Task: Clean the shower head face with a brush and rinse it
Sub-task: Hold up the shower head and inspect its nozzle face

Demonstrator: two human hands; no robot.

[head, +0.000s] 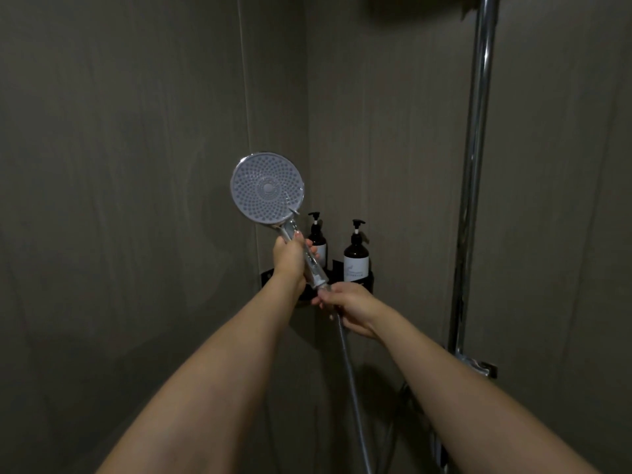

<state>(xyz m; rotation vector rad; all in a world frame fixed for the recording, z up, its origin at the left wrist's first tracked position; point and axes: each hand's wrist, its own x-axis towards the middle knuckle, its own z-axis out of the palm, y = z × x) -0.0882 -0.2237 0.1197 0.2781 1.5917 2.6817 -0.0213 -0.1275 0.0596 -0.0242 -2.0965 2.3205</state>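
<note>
Grey-brown tiled shower corner, dimly lit. Left hand [290, 258] clenched around handle of shower head [267, 188], held upright, round nozzled face toward camera, in front of the wall corner. Right hand [352, 307] just below, fingers pinched on handle's base where metal hose [352, 378] joins. Behind, two dark pump bottles [355, 256] on black corner shelf [265, 277]. Chrome riser pipe [477, 165] near right edge.

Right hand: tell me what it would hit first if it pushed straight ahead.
Likely the black corner shelf just behind the right hand, then the pump bottle standing in it; depth is unclear from this one view.
</note>
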